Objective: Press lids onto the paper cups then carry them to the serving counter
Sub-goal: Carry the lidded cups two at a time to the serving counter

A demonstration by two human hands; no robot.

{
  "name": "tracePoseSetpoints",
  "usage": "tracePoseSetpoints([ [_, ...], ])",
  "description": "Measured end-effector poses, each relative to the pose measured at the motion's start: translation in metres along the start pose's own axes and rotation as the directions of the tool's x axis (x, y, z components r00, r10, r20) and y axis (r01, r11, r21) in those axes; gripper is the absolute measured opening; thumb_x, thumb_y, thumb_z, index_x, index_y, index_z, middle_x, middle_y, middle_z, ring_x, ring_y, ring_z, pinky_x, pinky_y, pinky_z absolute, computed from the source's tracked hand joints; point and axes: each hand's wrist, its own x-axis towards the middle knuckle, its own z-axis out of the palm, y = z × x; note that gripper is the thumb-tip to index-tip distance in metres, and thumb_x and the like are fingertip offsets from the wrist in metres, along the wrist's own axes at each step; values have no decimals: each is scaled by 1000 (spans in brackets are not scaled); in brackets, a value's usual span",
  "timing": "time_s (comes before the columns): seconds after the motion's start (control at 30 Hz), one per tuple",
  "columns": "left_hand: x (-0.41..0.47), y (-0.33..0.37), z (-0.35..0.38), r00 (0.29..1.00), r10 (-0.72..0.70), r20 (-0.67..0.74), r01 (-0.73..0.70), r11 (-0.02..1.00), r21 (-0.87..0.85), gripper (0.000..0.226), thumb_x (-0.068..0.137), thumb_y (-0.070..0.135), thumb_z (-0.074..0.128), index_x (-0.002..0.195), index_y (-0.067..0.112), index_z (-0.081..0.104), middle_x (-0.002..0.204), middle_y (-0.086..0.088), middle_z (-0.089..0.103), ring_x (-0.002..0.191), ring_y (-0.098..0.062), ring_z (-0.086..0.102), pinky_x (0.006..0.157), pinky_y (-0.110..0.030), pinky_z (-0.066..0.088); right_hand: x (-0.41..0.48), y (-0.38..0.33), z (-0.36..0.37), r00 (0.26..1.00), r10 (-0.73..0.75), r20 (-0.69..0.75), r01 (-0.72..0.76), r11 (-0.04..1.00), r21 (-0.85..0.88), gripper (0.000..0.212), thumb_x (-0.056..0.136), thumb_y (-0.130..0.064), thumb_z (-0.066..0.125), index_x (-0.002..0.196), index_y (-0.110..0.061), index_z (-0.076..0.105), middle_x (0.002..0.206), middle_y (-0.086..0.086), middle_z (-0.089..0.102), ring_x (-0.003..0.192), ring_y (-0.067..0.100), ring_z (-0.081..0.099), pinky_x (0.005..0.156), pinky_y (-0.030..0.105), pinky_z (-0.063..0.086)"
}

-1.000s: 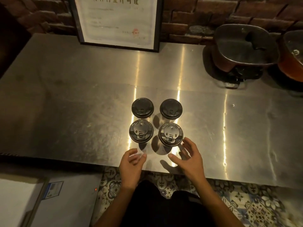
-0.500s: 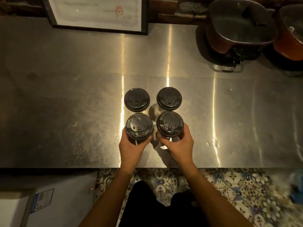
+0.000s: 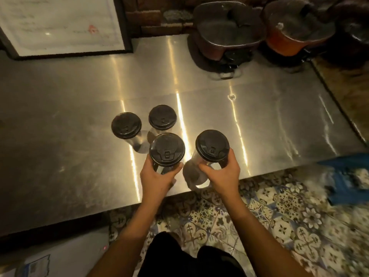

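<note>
Several paper cups with black lids are in view over a steel counter. My left hand grips the near-left cup around its side, just under the lid. Around the near-right cup my right hand is curled, holding it raised and apart from the others. Two more lidded cups, one at the far left and one at the far right, stand on the counter behind them. All lids look seated on their cups.
A framed document leans on the brick wall at the back left. Two lidded pots, one dark and one orange, stand at the back right. Patterned floor tiles lie below the counter's front edge, with a blue crate at the right.
Both hands closed around the two near cups, then lifted them; the right cup has moved right, away from the group. The view has swung to the right.
</note>
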Motion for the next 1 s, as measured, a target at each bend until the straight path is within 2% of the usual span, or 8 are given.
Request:
tracePoseSetpoints([
  [0.13,-25,20,53,987,74,145,-80,996,38,81,65,26,96,135,34,56,132,12,64,128,-13,57,103,-26,47,-12,3,-74,987,-21,-160,26,999,28,80,62,-24,98,131,-28,59,120,-17,67,112,-4,63,99,24,54],
  [0.3,-85,42,137,929,161,334,-185,982,42,80,64,24,96,132,38,56,127,15,65,123,-10,60,102,-28,49,-45,24,-184,937,-10,-350,37,997,69,77,61,-26,99,129,-31,61,117,-20,68,110,-7,63,95,15,52],
  [0.43,-153,44,206,858,193,476,-234,972,29,73,66,21,95,127,39,59,114,24,67,112,-3,65,93,-25,55,-96,54,-276,879,20,-476,25,996,88,76,64,-28,98,131,-25,62,121,-14,70,112,-1,66,94,20,54],
  [0.53,-211,44,251,779,220,587,-288,957,23,70,65,23,96,126,32,62,111,19,70,105,7,65,97,-28,55,-144,75,-341,816,51,-576,20,993,116,73,68,-26,95,131,-30,59,121,-21,66,111,-12,62,92,12,52],
  [0.67,-298,43,310,625,218,750,-317,948,-12,77,66,20,96,134,26,61,119,13,71,111,1,66,100,-34,56,-212,101,-424,701,89,-707,-6,993,119,75,69,-23,95,133,-31,56,118,-26,61,107,-21,57,87,3,47],
  [0.8,-390,45,369,406,214,888,-396,918,-40,74,65,28,96,130,31,61,121,10,71,116,-10,66,102,-42,55,-282,126,-499,541,147,-828,-32,988,154,79,69,-26,95,138,-23,58,124,-16,66,113,-13,60,90,7,50],
  [0.9,-459,46,412,237,191,953,-444,893,-69,70,62,43,95,123,43,61,121,9,72,116,-14,67,100,-47,56,-333,141,-546,386,183,-904,-49,983,178,80,69,-28,95,140,-24,58,126,-18,66,114,-8,61,90,8,50],
  [1.0,-530,44,454,68,155,986,-464,879,-106,77,56,52,92,125,33,64,120,6,73,114,-14,68,99,-46,56,-382,150,-589,196,198,-960,-73,980,187,72,69,-21,95,131,-28,61,119,-26,64,111,-9,62,90,9,50],
])
